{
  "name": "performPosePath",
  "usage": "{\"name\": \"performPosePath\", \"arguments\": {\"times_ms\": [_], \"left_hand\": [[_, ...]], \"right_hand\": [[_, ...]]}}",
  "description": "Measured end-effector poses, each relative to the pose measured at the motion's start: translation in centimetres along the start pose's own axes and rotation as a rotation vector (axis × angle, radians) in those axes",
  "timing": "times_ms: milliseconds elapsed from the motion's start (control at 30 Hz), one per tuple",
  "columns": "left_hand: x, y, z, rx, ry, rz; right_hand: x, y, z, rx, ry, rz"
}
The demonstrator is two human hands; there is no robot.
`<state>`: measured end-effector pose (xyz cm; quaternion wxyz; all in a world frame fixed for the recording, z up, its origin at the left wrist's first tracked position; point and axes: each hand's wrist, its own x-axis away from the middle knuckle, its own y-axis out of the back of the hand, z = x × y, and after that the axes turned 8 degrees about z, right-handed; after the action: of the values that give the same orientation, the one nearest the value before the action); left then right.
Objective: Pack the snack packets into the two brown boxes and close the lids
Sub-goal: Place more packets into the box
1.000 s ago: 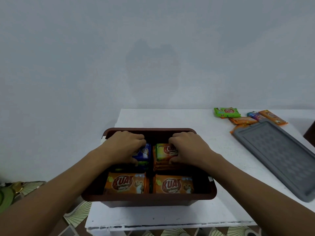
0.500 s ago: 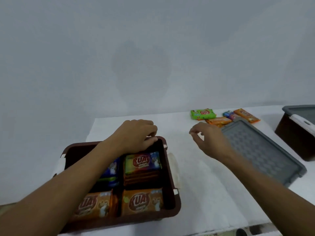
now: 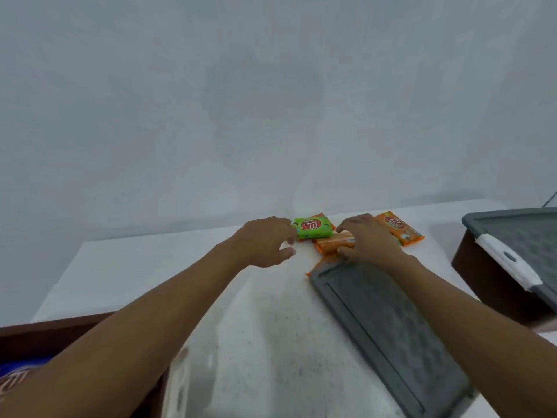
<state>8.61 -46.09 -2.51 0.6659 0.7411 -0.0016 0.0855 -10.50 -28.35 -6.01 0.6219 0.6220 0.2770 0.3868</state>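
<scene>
The green packet (image 3: pixel 313 227) is being approached by the left hand (image 3: pixel 265 241). Its fingers are being kept loosely spread with nothing gripped, and the packet is lying just beyond its fingertips. The orange packets (image 3: pixel 333 244) are being pinched between the thumb and curled fingers of the right hand (image 3: pixel 369 241). A far orange packet (image 3: pixel 398 227) is lying just past it on the bench (image 3: pixel 256 342). Packing is judged as nearing its end. The open brown box (image 3: pixel 45 330) by the left elbow is awaiting the loose grey lid (image 3: pixel 388 327) lying under the right wrist. The second brown box (image 3: pixel 488 276), right of the right hand, is seemingly lidded already.
</scene>
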Motion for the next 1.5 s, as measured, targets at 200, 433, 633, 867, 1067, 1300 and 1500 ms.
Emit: {"name": "performPosePath", "arguments": {"times_ms": [200,433,633,867,1067,1300,1500], "left_hand": [[-8.0,-2.9,1.1,-0.047,0.248,0.059],[-12.2,-4.9,1.2,0.038,0.262,0.134],[-10.0,-2.2,3.1,0.119,0.436,0.219],[-4.0,1.4,5.7,0.940,0.392,0.134],[1.8,3.9,6.4,1.194,0.337,-0.046],[12.6,6.8,8.1,1.341,0.276,-0.265],[24.0,7.5,10.6,1.227,0.286,-0.259]], "right_hand": [[-4.1,-0.2,-0.9,-0.153,0.047,0.369],[-5.3,-0.5,-3.1,0.031,0.257,0.364],[-5.6,0.8,-3.4,-0.199,0.324,0.174],[-5.3,2.8,-1.2,-0.800,0.205,0.194],[-2.5,3.9,4.0,-1.023,0.154,0.251],[2.2,5.2,12.8,-0.965,0.283,0.242],[6.1,6.0,21.4,-0.884,0.421,0.223]]}}
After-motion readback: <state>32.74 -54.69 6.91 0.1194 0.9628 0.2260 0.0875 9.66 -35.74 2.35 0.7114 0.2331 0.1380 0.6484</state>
